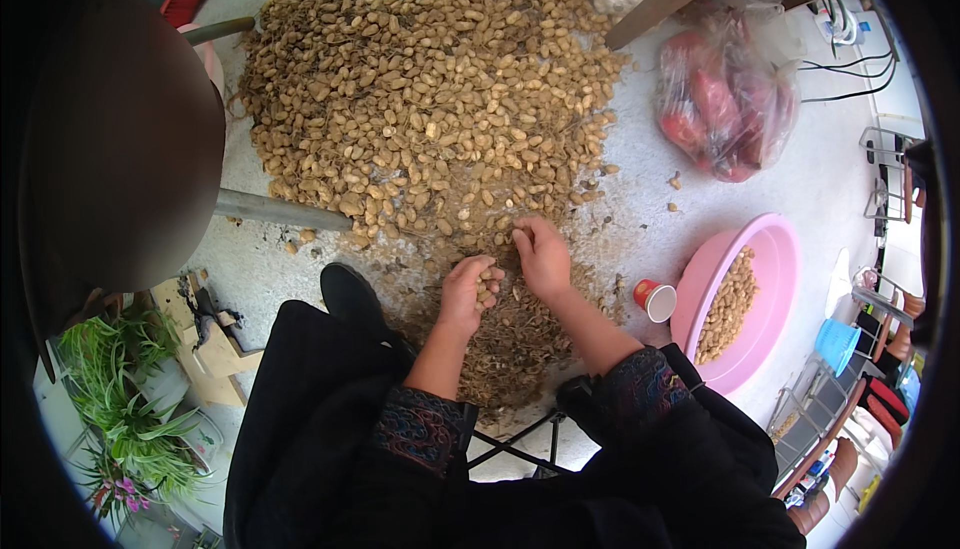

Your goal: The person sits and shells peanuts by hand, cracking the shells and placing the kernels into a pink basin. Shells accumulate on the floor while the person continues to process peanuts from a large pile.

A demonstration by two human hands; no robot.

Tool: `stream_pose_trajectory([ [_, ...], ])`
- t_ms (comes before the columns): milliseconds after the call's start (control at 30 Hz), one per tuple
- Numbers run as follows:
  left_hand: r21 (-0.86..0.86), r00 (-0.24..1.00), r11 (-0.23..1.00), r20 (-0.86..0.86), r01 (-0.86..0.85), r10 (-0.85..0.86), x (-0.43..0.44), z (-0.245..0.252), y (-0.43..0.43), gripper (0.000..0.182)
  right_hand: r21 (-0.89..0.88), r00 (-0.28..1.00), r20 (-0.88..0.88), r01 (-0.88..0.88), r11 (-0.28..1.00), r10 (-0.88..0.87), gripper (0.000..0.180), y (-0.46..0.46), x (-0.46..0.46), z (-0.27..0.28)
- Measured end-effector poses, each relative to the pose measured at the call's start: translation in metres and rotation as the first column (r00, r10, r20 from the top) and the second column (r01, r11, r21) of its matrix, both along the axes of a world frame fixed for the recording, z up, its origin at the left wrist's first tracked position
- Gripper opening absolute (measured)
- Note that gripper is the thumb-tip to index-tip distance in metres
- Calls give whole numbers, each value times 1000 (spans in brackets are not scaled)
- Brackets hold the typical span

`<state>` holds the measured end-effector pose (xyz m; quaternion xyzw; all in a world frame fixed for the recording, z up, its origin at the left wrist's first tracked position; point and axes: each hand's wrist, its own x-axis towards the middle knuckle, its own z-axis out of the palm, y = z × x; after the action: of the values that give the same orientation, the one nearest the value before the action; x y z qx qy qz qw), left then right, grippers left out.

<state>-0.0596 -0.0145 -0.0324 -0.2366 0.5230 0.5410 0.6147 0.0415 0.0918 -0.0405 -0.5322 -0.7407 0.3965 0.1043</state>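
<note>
Unshelled peanuts lie in a broad heap [435, 84] on the pale floor in front of me. My left hand [466, 288] is cupped with its fingers curled around several peanuts [484, 290]. Just to its right, my right hand [541, 255] reaches to the near edge of the heap. Its fingers are bent, with thumb and fingertips close together; whether a peanut is between them is hidden. Below both hands, between my feet, spreads a layer of dry stems and debris [506, 361].
At right stands a tilted pink plastic basin [776, 286] with peanuts in it, beside a red paper cup [660, 301]. Beyond lies a plastic bag of red-skinned produce [724, 99]. A wooden leg [675, 1] meets the heap at upper right. Potted plants [135, 391] stand at lower left.
</note>
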Motion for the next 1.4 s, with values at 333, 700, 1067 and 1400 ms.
stream_pose_trajectory([
  [333,-8,999,999,1,-50,50,-4,-7,-2,19,31,988,77,-136,990,133,13,18,-21,-6],
  [700,-3,944,974,-248,225,-219,10,9,21,23,-808,791,-223,177,562,-569,20,-22,16,18],
  [1067,5,858,929,-385,370,-340,17,4,17,22,-790,792,-180,237,565,-584,9,-16,23,30],
  [1400,-16,658,804,-565,595,-498,19,-6,4,22,-587,929,-161,180,789,-332,13,-23,38,5],
])
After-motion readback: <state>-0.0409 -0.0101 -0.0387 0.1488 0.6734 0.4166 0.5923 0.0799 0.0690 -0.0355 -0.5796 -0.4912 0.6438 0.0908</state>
